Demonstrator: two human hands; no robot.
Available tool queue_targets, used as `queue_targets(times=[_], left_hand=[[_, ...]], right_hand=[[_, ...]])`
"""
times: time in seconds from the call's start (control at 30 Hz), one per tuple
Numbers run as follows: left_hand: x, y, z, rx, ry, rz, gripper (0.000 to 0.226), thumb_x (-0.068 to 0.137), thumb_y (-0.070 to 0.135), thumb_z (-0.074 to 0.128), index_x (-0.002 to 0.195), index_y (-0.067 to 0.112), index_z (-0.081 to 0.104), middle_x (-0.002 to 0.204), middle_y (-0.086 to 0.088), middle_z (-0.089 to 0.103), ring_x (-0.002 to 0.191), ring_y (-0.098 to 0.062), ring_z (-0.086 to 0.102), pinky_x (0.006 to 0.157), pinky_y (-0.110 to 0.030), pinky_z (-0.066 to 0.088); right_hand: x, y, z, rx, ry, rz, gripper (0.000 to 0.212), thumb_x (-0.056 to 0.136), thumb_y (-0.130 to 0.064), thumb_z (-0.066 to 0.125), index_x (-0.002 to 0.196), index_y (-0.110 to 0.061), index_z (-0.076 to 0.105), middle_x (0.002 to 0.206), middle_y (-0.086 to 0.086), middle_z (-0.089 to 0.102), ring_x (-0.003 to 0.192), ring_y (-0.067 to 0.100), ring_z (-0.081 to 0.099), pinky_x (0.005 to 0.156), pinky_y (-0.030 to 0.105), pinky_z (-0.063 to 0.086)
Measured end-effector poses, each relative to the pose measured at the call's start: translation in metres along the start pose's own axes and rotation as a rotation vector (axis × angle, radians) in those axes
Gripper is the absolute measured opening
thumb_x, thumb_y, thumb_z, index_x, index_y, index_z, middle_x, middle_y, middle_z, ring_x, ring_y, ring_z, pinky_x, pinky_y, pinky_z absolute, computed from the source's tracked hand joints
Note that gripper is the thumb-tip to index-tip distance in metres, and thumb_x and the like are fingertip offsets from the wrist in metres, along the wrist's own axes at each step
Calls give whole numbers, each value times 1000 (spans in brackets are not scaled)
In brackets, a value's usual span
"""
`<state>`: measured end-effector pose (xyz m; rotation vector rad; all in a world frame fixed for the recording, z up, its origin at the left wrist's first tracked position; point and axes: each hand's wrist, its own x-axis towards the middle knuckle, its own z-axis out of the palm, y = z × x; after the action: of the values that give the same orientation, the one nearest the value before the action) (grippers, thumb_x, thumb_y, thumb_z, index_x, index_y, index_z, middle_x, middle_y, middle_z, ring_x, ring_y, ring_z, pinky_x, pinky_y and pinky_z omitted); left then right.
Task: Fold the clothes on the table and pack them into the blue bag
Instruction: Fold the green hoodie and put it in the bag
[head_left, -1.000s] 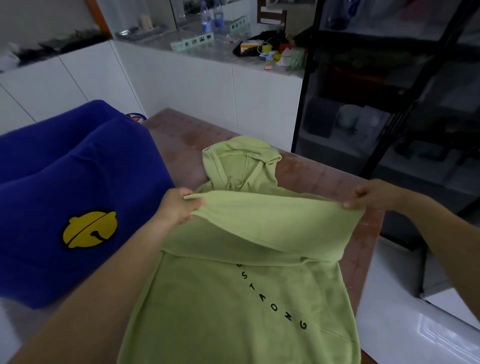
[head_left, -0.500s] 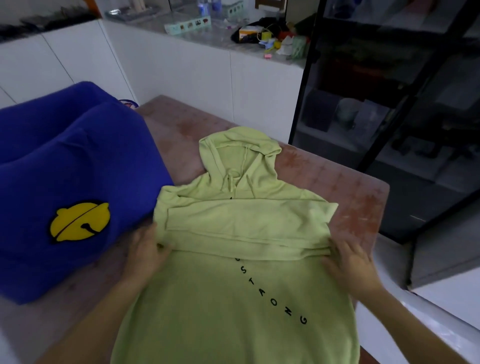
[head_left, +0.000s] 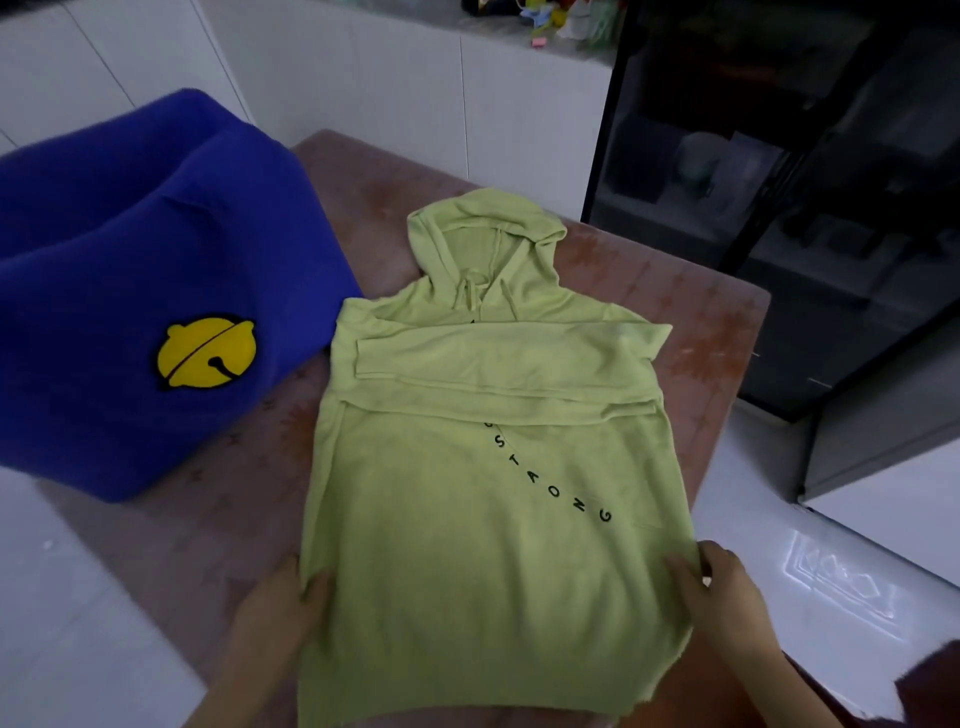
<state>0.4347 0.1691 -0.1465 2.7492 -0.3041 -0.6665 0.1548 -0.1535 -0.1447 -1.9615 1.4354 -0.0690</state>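
Hoodie (head_left: 483, 493) lay flat on the table (head_left: 717, 322), face up, sleeves crossed over the chest, just beside the blue bag (head_left: 104, 260). The left hand (head_left: 283, 608) and right hand (head_left: 727, 592) each held a pinching grip on a side edge near the hem. The lower half likely wanted lifting evenly toward the hood, edges level, so the sleeves would not slip out.

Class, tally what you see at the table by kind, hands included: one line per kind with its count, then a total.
hoodie: 1 (green)
bag: 1 (blue)
hands: 2 (left hand, right hand)
Total: 4
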Motion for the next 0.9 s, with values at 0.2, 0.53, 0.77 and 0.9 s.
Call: queue_targets(times=[0.2,0.53,0.77,0.9], left_hand=[[-24,-26,5,-39,27,-116,34,96,25,46,121,2,42,106,-29,62,96,-41,62,75,-40,44],[-59,-67,-3,-153,44,-177,24,75,11,72,91,0,57,65,-5,55,67,-14,58,66,-25,43],[15,32,-48,-82,152,284,50,87,26,62,130,19,39,117,-4,45,100,-17,48,80,-32,40],[90,123,-65,-189,201,472,55,84,18,67,132,6,43,128,-14,43,113,-24,50,95,-34,42]], right_hand=[[-23,17,-3,86,5,53,18,92,-20,56,90,-6,45,69,8,56,74,36,56,63,37,33],[-54,62,-9,-35,-36,107,41,71,-51,68,104,-30,54,100,9,68,90,30,62,82,36,46],[27,-21,-47,-65,138,-172,77,69,-85,28,100,-20,56,90,1,57,74,19,58,64,32,44],[101,-97,-44,-59,157,-328,62,81,-71,37,102,-16,58,95,6,56,82,23,56,69,34,42]])
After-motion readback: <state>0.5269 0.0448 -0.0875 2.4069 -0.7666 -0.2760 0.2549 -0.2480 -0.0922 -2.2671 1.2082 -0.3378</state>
